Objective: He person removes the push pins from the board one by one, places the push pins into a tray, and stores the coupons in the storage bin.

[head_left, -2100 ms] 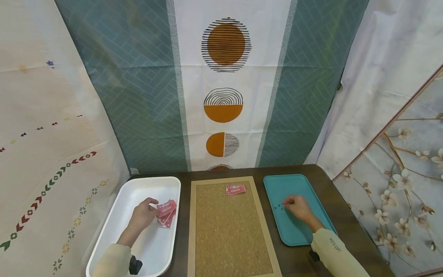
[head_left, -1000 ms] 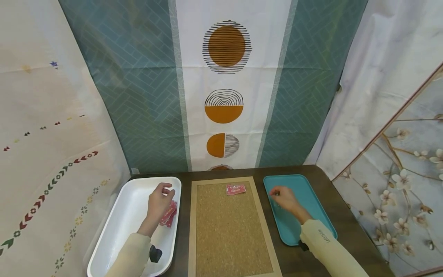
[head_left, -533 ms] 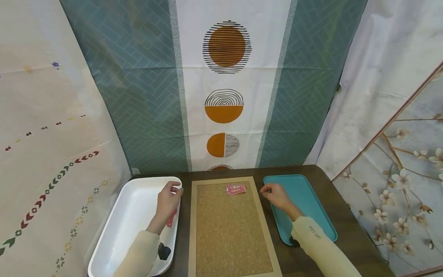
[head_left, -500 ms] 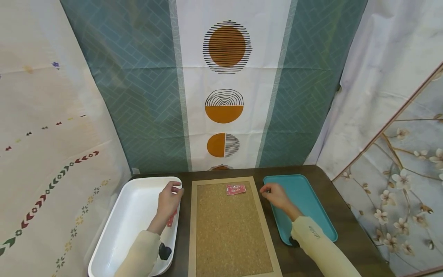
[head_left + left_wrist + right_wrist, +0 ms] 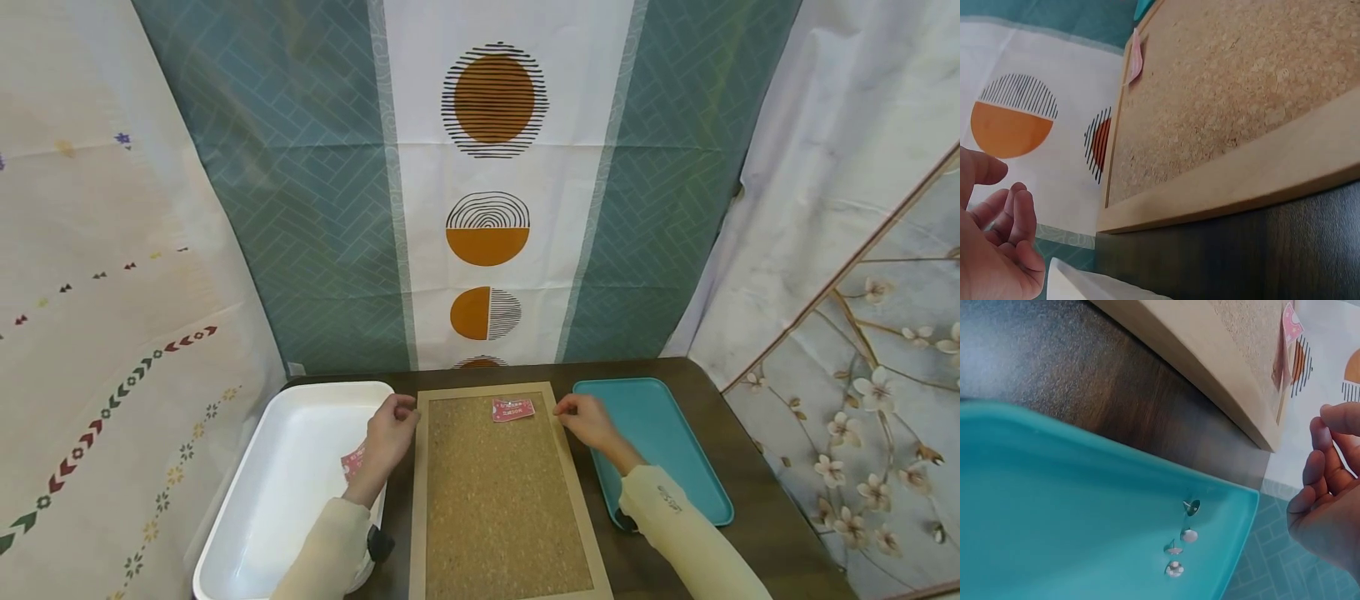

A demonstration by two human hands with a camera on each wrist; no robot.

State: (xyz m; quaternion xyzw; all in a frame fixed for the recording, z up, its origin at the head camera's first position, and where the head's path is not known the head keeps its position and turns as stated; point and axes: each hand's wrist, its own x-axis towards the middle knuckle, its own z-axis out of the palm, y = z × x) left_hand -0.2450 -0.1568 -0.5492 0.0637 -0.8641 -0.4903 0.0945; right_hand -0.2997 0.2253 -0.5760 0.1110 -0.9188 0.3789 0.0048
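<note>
A pink-red printed card (image 5: 513,409) lies on the cork board (image 5: 498,500) near its far edge; its edge curls up in the left wrist view. My left hand (image 5: 387,437) hovers by the board's far left corner, thumb and loosely bent fingers apart, nothing between them. At the far right side of the board's frame is my right hand (image 5: 592,427). Its thumb tip comes close to the index finger, and no object shows there in the right wrist view. More red cards (image 5: 352,461) are partly hidden behind the left wrist. Several metal thumbtacks (image 5: 1189,535) lie in the teal tray (image 5: 1085,506).
To the left of the board stands a deep white tray (image 5: 262,508), under the left forearm. The dark wooden table (image 5: 750,500) shows between trays and board. A patterned curtain (image 5: 487,167) hangs behind the table's far edge.
My left hand has moved right, away from the cards in the white tray, toward the board. The right hand has left the thumbtacks and moved left to the board's frame. The card on the board stays put.
</note>
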